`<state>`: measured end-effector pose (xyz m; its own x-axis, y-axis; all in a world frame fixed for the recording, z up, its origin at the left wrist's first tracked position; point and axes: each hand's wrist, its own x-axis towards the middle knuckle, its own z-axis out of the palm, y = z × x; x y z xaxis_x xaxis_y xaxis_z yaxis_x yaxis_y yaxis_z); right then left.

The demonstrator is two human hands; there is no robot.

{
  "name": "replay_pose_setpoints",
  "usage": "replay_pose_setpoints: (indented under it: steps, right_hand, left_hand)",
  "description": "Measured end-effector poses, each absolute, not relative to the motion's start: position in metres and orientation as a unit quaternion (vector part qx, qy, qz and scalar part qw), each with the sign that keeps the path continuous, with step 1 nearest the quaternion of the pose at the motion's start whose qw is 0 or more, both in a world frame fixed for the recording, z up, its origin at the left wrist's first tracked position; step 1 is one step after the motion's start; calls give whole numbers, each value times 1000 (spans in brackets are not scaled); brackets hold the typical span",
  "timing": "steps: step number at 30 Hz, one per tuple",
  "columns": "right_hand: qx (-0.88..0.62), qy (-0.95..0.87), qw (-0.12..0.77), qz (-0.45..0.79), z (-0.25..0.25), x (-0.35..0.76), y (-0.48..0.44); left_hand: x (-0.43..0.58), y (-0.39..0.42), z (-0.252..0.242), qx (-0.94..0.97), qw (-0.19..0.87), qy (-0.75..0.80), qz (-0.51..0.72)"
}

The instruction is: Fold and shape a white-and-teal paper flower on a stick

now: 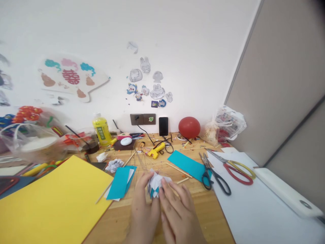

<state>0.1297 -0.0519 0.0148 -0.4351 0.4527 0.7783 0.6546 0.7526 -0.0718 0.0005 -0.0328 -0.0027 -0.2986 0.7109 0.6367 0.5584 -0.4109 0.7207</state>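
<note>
A white and blue folded paper flower (156, 183) is held between both hands above the wooden table. My left hand (145, 203) wraps round it from the left, its thumb side under the petals. From the right, my right hand (177, 206) presses its fingertips on the paper; that hand is closed on it too. Left of the hands lie folded blue paper pieces (120, 184) with white sheets under them. Beyond those sits a crumpled white paper flower (114, 165). A blue paper strip (186, 164) lies past the right hand.
Black-handled scissors (214, 176) and red-and-yellow scissors (240, 169) lie at right on white paper (248, 210). Yellow card (58, 200) covers the left. Behind are a yellow glue gun (156, 151), a bottle (102, 130), a phone (164, 126) and a red balloon (189, 127).
</note>
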Motion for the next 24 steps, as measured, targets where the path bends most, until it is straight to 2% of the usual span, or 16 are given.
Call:
replay_pose_setpoints:
  steps: [5,7,10,15,19,24]
  right_hand:
    - [-270,-805,516,-112,16,138,-53]
    - [-290,-793,526,-105,21,143,-51]
    - [-343,-809,467,-101,25,145,-46]
    - [-326,-839,391,-193,22,141,-42]
    - [-312,-822,416,-231,22,142,-42]
    - [-281,-823,462,-175,24,152,-39]
  left_hand:
    - [0,-32,-5,589,135,497,623]
    - [1,-32,-7,595,158,473,630]
    - [1,-33,-11,598,176,454,636]
    - [2,-33,-13,588,160,461,645]
    - [3,-32,-8,594,155,451,648]
    - [1,-31,-5,657,115,447,596]
